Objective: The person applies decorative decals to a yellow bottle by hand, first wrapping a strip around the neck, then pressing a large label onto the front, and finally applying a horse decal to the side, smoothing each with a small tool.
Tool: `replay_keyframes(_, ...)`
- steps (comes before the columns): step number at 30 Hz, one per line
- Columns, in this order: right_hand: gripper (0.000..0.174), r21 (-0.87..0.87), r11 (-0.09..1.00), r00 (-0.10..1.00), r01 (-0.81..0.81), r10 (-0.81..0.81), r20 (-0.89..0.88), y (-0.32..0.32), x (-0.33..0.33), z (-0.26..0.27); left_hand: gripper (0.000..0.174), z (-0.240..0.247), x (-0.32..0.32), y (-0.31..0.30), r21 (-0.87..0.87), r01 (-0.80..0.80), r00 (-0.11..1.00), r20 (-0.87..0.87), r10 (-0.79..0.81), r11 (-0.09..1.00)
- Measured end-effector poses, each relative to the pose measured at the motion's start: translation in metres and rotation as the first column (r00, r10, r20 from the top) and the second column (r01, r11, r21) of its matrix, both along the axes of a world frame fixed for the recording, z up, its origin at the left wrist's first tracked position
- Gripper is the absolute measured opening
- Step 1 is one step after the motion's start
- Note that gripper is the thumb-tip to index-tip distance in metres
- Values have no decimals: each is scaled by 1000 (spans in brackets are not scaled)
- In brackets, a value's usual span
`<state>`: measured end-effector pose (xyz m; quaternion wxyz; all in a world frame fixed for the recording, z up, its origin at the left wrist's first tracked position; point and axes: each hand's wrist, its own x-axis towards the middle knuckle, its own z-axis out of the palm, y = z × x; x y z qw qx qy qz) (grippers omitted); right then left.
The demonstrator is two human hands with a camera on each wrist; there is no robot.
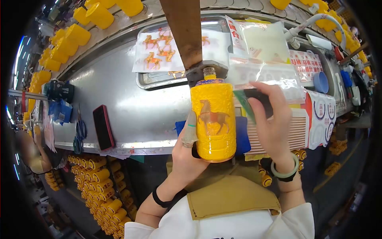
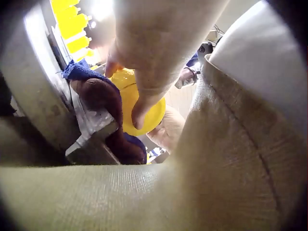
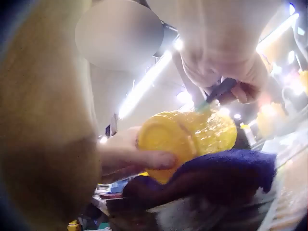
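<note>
A yellow textured bottle point(image 1: 215, 147) with a clear threaded neck lies pointing away from me, a brown horse decal point(image 1: 213, 118) on its upper face. My left hand point(image 1: 186, 161) grips it low on the left side, the thumb in a pale finger cot point(image 1: 190, 135). Just right of the bottle, my right hand point(image 1: 274, 123) pinches a dark-handled scraper with a green blade point(image 1: 243, 104). In the right wrist view the scraper's dark handle point(image 3: 221, 90) slants down to the bottle's surface. A blue cloth point(image 3: 240, 166) lies under the bottle.
Sheets of horse decals point(image 1: 157, 53) lie over a metal tray point(image 1: 145, 81) behind the bottle. Left on the metal table are a phone point(image 1: 103, 127) and blue-handled scissors point(image 1: 80, 133). Plastic-wrapped sheets point(image 1: 266, 75) and a blue cup point(image 1: 320, 82) stand right. A brown post point(image 1: 183, 28) rises at the bottle's neck.
</note>
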<state>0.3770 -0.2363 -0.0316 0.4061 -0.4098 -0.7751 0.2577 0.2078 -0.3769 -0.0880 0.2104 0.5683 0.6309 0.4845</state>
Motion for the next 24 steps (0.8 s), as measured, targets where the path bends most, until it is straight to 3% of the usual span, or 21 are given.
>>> replay_keyframes(4,32,38,988,988,-151,152,-16,4,-15,34,110,10,-1,-2,-50,23,1000,18,-23,998)
replay_keyframes(6,33,1,865,851,-502,493,180,10,-23,37,111,11,-1,-3,-41,12,1000,-18,-13,999)
replay_keyframes(8,31,40,893,872,-448,427,239,25,-32,32,111,11,1,-4,-119,-19,991,128,34,993)
replay_keyframes(10,30,347,872,927,-346,262,267,47,-39,32,111,8,0,-5,-93,-19,993,112,29,996)
replay_keyframes(11,26,478,810,929,-340,212,303,47,-39,38,111,7,-2,-5,-65,-13,996,90,19,998)
replay_keyframes(12,26,477,810,929,-341,214,301,46,-37,36,111,5,-3,-5,-66,-15,996,88,21,998)
replay_keyframes(14,22,567,664,870,-488,315,380,34,-27,23,110,0,-4,-6,-48,1,998,68,2,999)
replay_keyframes(16,20,516,657,835,-550,410,368,6,-8,3,110,-3,-3,-5,-54,5,991,135,2,999)
replay_keyframes(18,23,451,544,687,-708,678,261,-13,1,8,110,-2,-3,-4,-60,4,979,203,8,998)
replay_keyframes(19,23,446,545,685,-710,682,258,-11,4,7,110,2,-4,-4,-72,11,984,177,2,997)
replay_keyframes(21,26,380,777,859,-502,498,116,-1,10,6,109,0,-4,-4,-81,11,993,120,-2,997)
replay_keyframes(22,28,403,815,907,-416,402,124,8,9,10,109,-1,-5,-4,-80,13,993,119,-3,997)
replay_keyframes(24,27,443,808,921,-389,358,156,12,11,-7,109,-2,-8,-5,-57,45,990,133,-37,997)
